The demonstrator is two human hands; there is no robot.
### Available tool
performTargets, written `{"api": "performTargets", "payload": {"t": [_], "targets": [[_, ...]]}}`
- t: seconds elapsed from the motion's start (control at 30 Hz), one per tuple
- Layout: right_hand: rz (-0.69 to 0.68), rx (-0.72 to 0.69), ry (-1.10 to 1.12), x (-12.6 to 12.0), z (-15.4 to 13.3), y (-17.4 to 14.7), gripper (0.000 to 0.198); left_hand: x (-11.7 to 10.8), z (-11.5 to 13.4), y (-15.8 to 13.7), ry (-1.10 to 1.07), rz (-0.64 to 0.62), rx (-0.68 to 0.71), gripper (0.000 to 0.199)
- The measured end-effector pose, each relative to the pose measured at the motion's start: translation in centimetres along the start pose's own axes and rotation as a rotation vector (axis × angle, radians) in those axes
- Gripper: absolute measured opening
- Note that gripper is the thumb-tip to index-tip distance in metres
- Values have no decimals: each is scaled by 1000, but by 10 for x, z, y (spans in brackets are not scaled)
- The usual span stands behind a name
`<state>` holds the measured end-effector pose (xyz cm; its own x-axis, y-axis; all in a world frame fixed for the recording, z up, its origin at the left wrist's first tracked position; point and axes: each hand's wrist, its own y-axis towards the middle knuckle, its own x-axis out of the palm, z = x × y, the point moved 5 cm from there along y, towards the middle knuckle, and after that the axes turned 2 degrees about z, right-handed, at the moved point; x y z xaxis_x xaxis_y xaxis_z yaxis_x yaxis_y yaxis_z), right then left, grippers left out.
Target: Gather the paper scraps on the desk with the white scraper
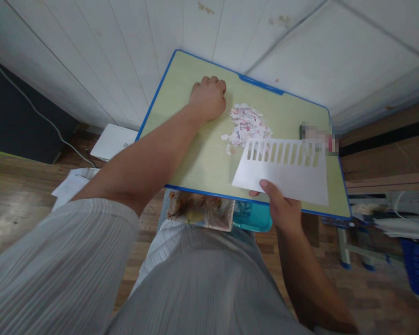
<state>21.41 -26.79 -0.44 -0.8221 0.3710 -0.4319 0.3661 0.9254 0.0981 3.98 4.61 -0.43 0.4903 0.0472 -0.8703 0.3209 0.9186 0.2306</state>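
My right hand (284, 209) grips a white slotted sheet (282, 177) by its near edge, thumb on top. A row of long slots runs along the far side of the sheet, and the pale green tabletop (195, 158) shows through them. Just beyond it lies a loose heap of small torn paper pieces (247, 123), white with pinkish marks; the sheet overlaps the heap's near edge. To the left of the heap, my left hand (209, 97) rests on the tabletop with its fingers curled in. Whatever those fingers may hold is hidden.
The blue-rimmed table stands against a white panelled wall (125, 46). A blurred-out object (319, 137) lies at its right side. Below the near edge are an open box (202, 211) and a turquoise tray (253, 218). A white flat device (113, 142) sits at the left.
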Motion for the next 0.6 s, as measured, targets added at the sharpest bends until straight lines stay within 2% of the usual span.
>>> {"api": "performTargets", "payload": {"t": [0.17, 0.37, 0.53, 0.6], "targets": [[172, 32, 101, 11, 7, 28, 42, 8, -10, 7, -62, -16, 1, 41], [88, 8, 92, 34, 15, 66, 46, 5, -6, 2, 26, -56, 19, 43], [99, 32, 69, 32, 20, 65, 45, -8, -14, -15, 100, -191, -41, 49], [119, 62, 101, 33, 19, 64, 40, -18, -21, -33, 73, -183, -22, 54]]}}
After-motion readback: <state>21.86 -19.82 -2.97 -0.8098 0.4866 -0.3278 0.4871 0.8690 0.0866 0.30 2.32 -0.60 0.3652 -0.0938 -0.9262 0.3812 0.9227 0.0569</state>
